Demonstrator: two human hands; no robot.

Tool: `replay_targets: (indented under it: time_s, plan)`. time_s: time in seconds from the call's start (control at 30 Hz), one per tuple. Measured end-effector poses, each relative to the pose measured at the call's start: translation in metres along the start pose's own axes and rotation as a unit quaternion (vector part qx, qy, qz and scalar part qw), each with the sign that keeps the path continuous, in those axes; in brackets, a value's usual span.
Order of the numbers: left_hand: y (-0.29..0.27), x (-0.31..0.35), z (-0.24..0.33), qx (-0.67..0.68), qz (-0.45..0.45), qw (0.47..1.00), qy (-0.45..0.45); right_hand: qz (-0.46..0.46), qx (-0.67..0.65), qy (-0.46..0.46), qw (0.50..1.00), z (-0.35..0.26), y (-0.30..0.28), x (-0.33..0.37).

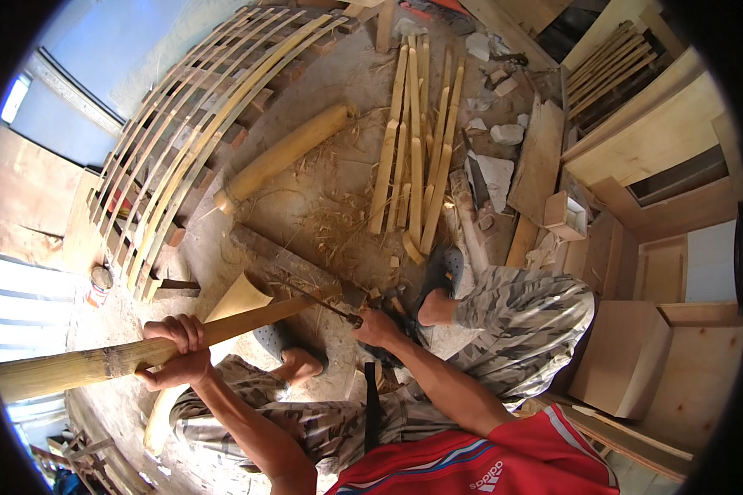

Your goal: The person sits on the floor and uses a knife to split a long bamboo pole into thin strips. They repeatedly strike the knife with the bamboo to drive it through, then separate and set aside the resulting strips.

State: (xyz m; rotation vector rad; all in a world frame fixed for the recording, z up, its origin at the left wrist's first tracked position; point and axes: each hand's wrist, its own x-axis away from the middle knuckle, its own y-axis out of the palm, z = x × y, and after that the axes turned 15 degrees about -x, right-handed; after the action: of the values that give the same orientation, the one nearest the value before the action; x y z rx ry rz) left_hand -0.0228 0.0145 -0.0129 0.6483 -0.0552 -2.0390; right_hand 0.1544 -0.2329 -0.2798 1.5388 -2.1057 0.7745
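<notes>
Dusty floor [305, 216], strewn with pale shavings, spreads out in a cramped work area, with bright light coming in at the left. Nearest are the person's red shirt [437, 466] and camouflage trousers [520, 330], the knees set wide apart and dark clogs [447, 268] on the feet.

Between the knees, the left hand [188, 365] is wrapped firmly around a long bamboo pole [58, 371], which runs from the left edge of the view towards the middle, its narrow end above a thick beam [285, 258] on the floor. The right hand [380, 327] is closed on the handle of a long, thin-bladed tool [326, 304]. Its blade points left, close by the end of the pole; whether the two touch cannot be told.

Just past the held pole shows the open end of a thick bamboo section [241, 297]. Farther off, a stout bamboo log [289, 157] lies at a slant, and to its right a bundle of split bamboo strips [415, 157] lies lengthwise. Bowed slats [194, 140] rest across bricks [173, 235] at the left, near a small can [99, 280]. Light wooden cabinets [644, 140] stand along the right.
</notes>
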Motion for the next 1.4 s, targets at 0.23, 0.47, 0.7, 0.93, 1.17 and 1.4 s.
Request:
replay_targets:
  time_s: [0.23,0.47,0.7,0.93,1.17,1.4]
  plan:
    - [0.009,-0.004,-0.003,0.011,-0.008,1.0,0.014,0.121,0.028,0.079,0.989,0.083,-0.003,0.004]
    - [-0.002,0.002,-0.001,-0.024,0.128,0.991,0.024,0.05,-0.016,0.195,0.979,0.033,0.001,-0.004]
    - [-0.007,0.003,0.005,-0.077,0.22,0.971,0.059,0.006,-0.011,0.258,0.966,0.047,-0.006,-0.001]
    - [-0.017,0.004,0.006,-0.071,0.204,0.975,0.045,0.032,0.032,0.111,0.993,0.014,0.002,-0.007]
    - [-0.01,0.002,0.012,-0.064,0.178,0.982,0.029,0.0,0.006,0.157,0.988,0.001,0.001,-0.015]
    - [-0.023,0.005,0.009,-0.047,0.114,0.992,0.026,0.021,0.097,0.042,0.994,-0.016,-0.016,-0.009]
